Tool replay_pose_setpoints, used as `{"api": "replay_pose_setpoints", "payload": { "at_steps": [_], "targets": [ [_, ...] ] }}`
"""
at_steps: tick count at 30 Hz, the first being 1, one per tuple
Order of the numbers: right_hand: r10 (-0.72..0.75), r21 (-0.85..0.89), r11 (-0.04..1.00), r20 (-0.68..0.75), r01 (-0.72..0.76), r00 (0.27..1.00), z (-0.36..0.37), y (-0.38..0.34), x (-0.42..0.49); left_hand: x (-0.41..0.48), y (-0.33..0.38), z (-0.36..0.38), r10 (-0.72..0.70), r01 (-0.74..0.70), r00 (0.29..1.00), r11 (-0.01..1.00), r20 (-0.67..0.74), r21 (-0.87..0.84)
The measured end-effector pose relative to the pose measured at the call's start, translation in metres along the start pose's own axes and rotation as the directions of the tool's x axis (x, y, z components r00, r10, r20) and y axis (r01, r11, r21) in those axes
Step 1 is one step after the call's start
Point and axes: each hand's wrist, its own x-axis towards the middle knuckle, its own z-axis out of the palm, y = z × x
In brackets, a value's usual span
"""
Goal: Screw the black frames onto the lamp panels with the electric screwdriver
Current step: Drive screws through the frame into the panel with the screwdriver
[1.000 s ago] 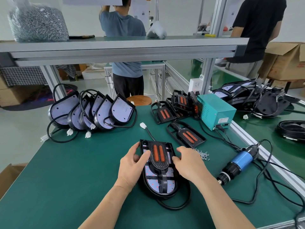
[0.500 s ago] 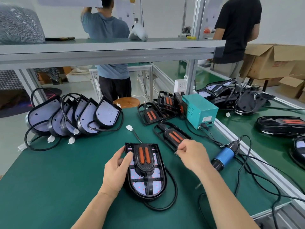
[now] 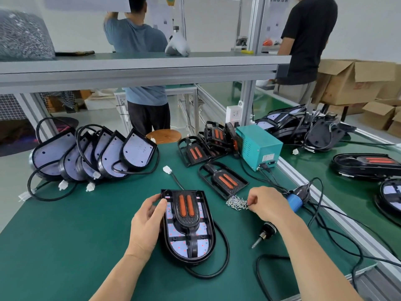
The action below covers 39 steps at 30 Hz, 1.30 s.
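left hand (image 3: 147, 220) is still gripping the far-left corner of the lamp panel (image 3: 188, 246), which is lying mid green table (image 3: 65, 246) with the black frame (image 3: 186, 220) sitting on it. right hand (image 3: 267, 205) is now over at the screws (image 3: 236, 203), fingers curling in, can't tell if it's pinching one. electric screwdriver (image 3: 263, 234) is lying just under that wrist.

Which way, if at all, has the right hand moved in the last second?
Yes: the right hand left the lamp panel and went right, to the screws by the spare black frame.
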Motion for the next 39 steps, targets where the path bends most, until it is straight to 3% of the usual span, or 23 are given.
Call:
{"api": "replay_pose_setpoints", "payload": {
  "at_steps": [2,5,8,11,14,16,20,24,27,30,31,33,35,39],
  "targets": [
    [-0.019,-0.026,0.999,0.020,0.020,1.000,0.001,0.001,0.000,-0.002,0.006,0.001,0.081,-0.065,0.992,0.986,-0.100,0.155],
    [-0.053,-0.029,0.998,-0.011,0.053,0.999,-0.002,0.001,-0.003,-0.005,0.024,0.008,0.372,-0.278,0.911,0.874,-0.180,0.398],
    [-0.111,0.117,0.984,-0.180,0.133,0.977,-0.007,-0.011,-0.012,-0.013,0.051,0.028,0.580,-0.549,0.811,0.703,0.083,0.453],
    [-0.196,0.300,0.917,-0.240,0.264,0.951,-0.012,-0.040,-0.023,-0.022,0.068,0.056,0.583,-0.703,0.709,0.545,0.396,0.456],
    [-0.233,0.425,0.856,-0.189,0.293,0.954,-0.013,-0.062,-0.030,-0.026,0.071,0.073,0.572,-0.756,0.654,0.467,0.494,0.459],
    [-0.204,0.512,0.820,-0.156,0.255,0.967,-0.010,-0.064,-0.033,-0.026,0.071,0.074,0.560,-0.735,0.678,0.489,0.476,0.470],
    [-0.179,0.746,0.646,-0.060,0.163,0.982,-0.002,-0.064,-0.039,-0.027,0.068,0.068,0.534,-0.675,0.738,0.599,0.413,0.432],
    [-0.182,0.795,0.575,-0.106,0.193,0.978,0.000,-0.068,-0.042,-0.028,0.063,0.066,0.531,-0.603,0.796,0.665,0.288,0.441],
    [-0.166,0.811,0.554,-0.114,0.188,0.979,-0.003,-0.070,-0.047,-0.028,0.062,0.065,0.562,-0.613,0.785,0.644,0.261,0.457],
    [-0.136,0.813,0.565,-0.074,0.139,0.988,-0.005,-0.065,-0.051,-0.027,0.061,0.063,0.550,-0.625,0.778,0.625,0.305,0.468],
    [-0.093,0.782,0.610,-0.089,0.127,0.992,-0.005,-0.061,-0.051,-0.026,0.060,0.062,0.534,-0.612,0.789,0.631,0.305,0.477],
    [0.052,0.585,0.806,-0.221,0.090,0.974,-0.007,-0.045,-0.047,-0.024,0.057,0.059,0.489,-0.567,0.821,0.645,0.294,0.512],
    [0.207,0.415,0.908,-0.337,-0.052,0.919,-0.009,-0.021,-0.044,-0.023,0.055,0.057,0.445,-0.526,0.848,0.644,0.287,0.556],
    [0.436,0.359,0.875,-0.291,-0.325,0.851,-0.002,0.024,-0.042,-0.023,0.055,0.056,0.367,-0.456,0.889,0.661,0.272,0.597]
  ]
}}
